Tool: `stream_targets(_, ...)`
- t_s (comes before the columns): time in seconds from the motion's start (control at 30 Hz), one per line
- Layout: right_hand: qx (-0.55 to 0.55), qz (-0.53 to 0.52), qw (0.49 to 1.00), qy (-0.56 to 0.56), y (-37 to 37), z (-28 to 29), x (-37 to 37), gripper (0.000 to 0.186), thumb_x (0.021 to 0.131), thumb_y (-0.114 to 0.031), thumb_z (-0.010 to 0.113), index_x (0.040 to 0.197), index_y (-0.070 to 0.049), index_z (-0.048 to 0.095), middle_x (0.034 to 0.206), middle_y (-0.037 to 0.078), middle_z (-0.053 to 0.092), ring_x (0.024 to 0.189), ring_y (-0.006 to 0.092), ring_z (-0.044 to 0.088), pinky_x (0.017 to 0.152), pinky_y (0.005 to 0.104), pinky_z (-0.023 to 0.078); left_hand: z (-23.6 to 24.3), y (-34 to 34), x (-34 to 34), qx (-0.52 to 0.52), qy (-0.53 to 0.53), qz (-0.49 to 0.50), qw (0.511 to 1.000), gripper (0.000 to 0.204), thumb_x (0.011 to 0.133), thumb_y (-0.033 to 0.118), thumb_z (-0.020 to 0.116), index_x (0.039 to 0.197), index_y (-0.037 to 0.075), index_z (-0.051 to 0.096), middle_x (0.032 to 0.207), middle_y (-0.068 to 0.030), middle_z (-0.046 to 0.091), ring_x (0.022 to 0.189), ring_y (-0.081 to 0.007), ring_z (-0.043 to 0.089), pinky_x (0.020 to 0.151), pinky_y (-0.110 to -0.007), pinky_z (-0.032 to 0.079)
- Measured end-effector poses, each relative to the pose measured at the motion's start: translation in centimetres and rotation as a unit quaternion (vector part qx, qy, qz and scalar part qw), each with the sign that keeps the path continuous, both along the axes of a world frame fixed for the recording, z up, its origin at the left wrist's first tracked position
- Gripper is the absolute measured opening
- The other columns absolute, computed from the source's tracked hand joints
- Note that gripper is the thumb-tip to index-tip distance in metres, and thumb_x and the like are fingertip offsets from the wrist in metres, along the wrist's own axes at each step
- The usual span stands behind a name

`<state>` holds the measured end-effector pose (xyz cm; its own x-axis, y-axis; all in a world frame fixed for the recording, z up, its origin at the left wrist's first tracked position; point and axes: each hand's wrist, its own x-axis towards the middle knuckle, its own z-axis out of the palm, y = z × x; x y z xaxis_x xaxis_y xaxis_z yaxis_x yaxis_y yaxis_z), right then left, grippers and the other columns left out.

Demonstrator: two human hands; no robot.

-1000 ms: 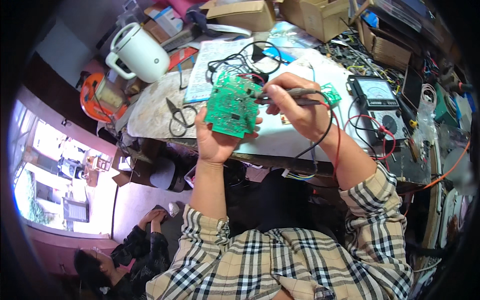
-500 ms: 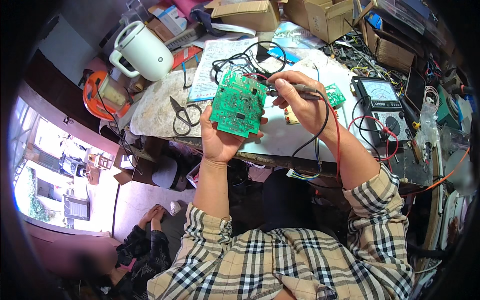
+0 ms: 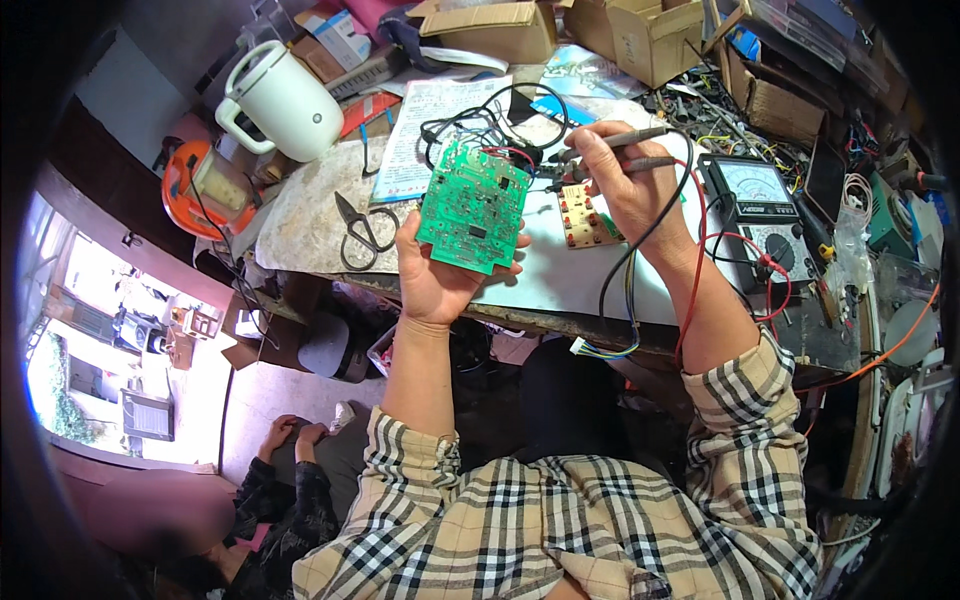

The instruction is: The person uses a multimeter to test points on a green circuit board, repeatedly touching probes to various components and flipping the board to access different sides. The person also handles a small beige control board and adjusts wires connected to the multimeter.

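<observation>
My left hand grips a green circuit board by its lower left edge, holding it tilted over the table with the soldered side up. To its right, my right hand is closed around two test probes, one on a black lead and one on a red lead. Their tips point left, just right of the board, and seem apart from it. The leads run toward an analog multimeter at the right. Below the probe tips lies a small tan board with red buttons.
Black scissors and a printed sheet lie left of the board. A white jug-like appliance stands at the back left. Cardboard boxes and tangled wires crowd the back. A seated person is at the lower left.
My right hand has moved right and slightly up, drawing the probes away from the green board. More of the red-buttoned board shows. The seated person's hands have come apart.
</observation>
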<state>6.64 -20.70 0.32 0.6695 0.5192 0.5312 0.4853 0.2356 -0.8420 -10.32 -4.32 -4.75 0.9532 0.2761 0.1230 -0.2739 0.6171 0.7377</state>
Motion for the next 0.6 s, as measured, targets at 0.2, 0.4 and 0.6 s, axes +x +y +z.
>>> stream_targets(0.2,-0.040,0.004,0.999,0.026,-0.7,0.4,0.4,0.032,0.100,-0.030,0.061,0.094,0.001,0.068,0.064,0.002,0.062,0.056,0.0085,0.055,0.050,0.0261,0.040,0.3,-0.4,-0.1,-0.008,-0.001,0.007,1.000,0.082,0.093,0.067,0.039,0.142,0.001,0.045,0.127,-0.0287,0.060,0.107,-0.0445,0.065,0.080,-0.053,0.058)
stream_targets(0.4,-0.087,-0.005,0.996,-0.009,-0.5,0.7,0.1,0.032,0.101,-0.027,0.059,0.089,0.002,0.065,0.058,0.001,0.054,0.052,0.0083,0.052,0.047,0.0266,0.040,0.9,-0.7,-0.3,0.024,0.017,0.029,0.999,0.067,0.096,0.058,0.045,0.136,0.004,0.051,0.120,-0.0177,0.065,0.098,-0.0363,0.069,0.071,-0.046,0.061)
stream_targets(0.6,-0.068,-0.079,0.993,-0.049,-0.6,0.2,1.2,0.036,0.101,-0.030,0.058,0.087,0.002,0.066,0.059,0.002,0.054,0.052,0.0083,0.055,0.049,0.0265,0.043,3.8,-1.4,-0.1,0.486,0.238,0.201,0.816,0.081,0.088,0.053,0.061,0.149,0.004,0.038,0.119,-0.0209,0.065,0.105,-0.0329,0.068,0.084,-0.039,0.055)
